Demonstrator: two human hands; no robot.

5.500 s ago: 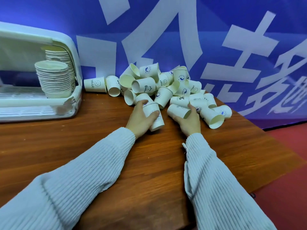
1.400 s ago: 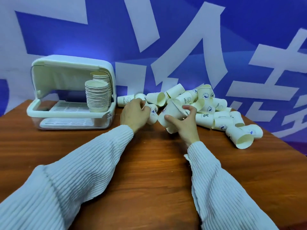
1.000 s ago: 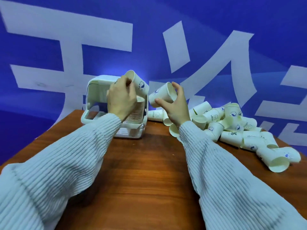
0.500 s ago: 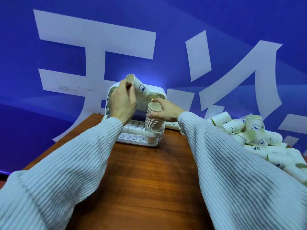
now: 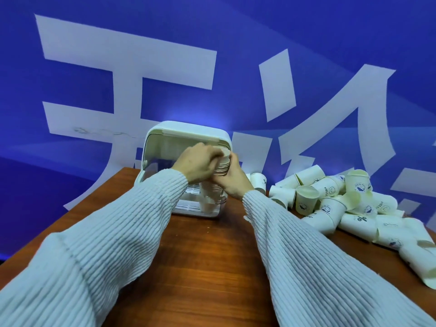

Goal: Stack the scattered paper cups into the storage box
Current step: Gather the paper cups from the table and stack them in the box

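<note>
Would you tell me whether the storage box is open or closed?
Open: the storage box has its lid raised, and its cup stack shows inside.

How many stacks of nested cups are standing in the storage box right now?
1 visible: the cup stack stands at the front right of the storage box, held between the left hand and right hand. The hands may hide another stack behind it.

Both arms reach forward, left hand point(image 5: 197, 163) and right hand point(image 5: 233, 179) meeting, fingers curled.
</note>
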